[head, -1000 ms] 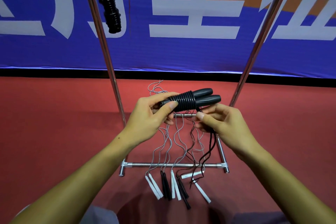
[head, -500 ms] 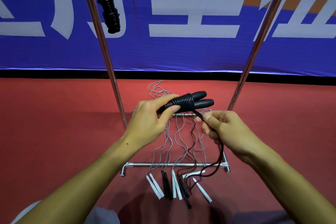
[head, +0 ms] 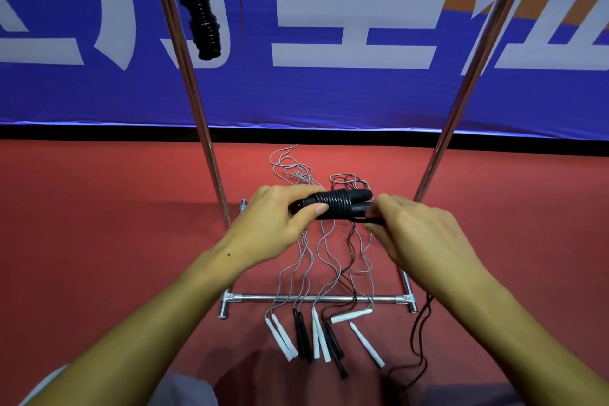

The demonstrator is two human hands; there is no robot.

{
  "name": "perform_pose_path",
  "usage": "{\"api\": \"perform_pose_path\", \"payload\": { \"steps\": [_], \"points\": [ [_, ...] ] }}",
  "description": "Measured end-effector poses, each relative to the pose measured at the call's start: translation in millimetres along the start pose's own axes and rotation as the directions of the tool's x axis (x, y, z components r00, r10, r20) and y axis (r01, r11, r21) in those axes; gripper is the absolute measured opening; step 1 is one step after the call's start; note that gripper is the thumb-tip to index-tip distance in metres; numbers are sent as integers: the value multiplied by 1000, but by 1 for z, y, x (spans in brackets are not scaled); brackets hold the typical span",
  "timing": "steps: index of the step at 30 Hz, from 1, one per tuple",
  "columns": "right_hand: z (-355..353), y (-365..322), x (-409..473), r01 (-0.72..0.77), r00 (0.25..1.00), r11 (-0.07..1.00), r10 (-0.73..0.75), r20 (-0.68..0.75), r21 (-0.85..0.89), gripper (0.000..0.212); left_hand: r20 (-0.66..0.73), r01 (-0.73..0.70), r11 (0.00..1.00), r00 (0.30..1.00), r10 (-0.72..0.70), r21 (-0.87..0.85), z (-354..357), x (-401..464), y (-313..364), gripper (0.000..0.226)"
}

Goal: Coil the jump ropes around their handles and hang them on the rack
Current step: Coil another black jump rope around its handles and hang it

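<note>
**Entry: black rope, part-coiled, held between both hands**

Item: paired black handles (head: 333, 204), laid side by side, long axis running left to right, near level, tips pointing right.

Left hand (head: 280, 224): grip pinches the left end of the handles, thumb in front and fingers over the top. The coil (head: 333, 203) sits just right of this grip, around the middle of the pair.

Right hand (head: 418, 234): grip is pressed together on the black cord (head: 369, 220), just right of and slightly below the coil, touching or almost touching the handle tips. Which fingers do the pinching cannot be told; the back of the hand hides them.

Loose cord (head: 420, 339): shows below the right forearm, trailing down to the floor (head: 99, 224) in a long slack loop. A good share looks unwound.

Judgement: the next turn depends on the cord leaving the handles crosswise to their long axis, on the right-hand side. The right hand is nearer the free cord and suited to carry it round; the left only steadies. Bare handle remains to the right of the coil, so turns should advance that way.

Other stock: one coiled black rope (head: 201, 10) hangs from the rack (head: 201, 142), well above and left of the grips. White handles (head: 281, 339) and further black handles (head: 303, 333) lie on the floor below, cords uncoiled.
</note>
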State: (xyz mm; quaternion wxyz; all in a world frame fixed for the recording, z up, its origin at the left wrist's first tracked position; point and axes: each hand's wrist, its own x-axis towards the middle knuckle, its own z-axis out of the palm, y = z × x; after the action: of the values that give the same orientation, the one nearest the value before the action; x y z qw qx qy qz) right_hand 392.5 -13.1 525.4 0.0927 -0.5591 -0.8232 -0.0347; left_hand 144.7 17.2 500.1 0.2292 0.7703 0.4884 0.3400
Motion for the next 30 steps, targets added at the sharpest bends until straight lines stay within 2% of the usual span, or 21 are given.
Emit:
{"api": "perform_pose_path", "payload": {
  "steps": [2,6,8,11,14,19,21,25,30],
  "points": [
    [5,3,1,88,994,991,-80,-77,104,19,41,-1,1000,999,1,0,-2,0,-1,19],
    [15,18,7,157,982,914,-103,-159,375,10,177,11,999,984,-3,-43,-7,2,-3,19],
    [16,24,9,122,990,845,-65,-126,521,15,255,24,998,967,-9,-55,-9,2,-6,22],
    [11,29,11,-11,1000,736,15,-1,677,21,356,81,983,934,-19,-162,-10,0,-6,25],
    [11,35,13,-44,997,670,-20,77,741,16,381,119,955,925,-7,-272,-14,1,-1,26],
    [3,43,12,1,985,586,-140,100,810,13,445,164,924,896,7,-345,-21,0,5,26],
    [3,42,11,-49,967,514,-190,169,856,13,486,180,921,874,11,-344,-22,-2,5,26],
    [5,43,12,-161,949,418,-185,257,894,20,547,229,902,837,9,-365,-22,-5,6,29],
    [1,39,10,-210,928,398,-205,310,893,20,574,230,905,819,19,-357,-25,-5,9,30]
  ]
}}
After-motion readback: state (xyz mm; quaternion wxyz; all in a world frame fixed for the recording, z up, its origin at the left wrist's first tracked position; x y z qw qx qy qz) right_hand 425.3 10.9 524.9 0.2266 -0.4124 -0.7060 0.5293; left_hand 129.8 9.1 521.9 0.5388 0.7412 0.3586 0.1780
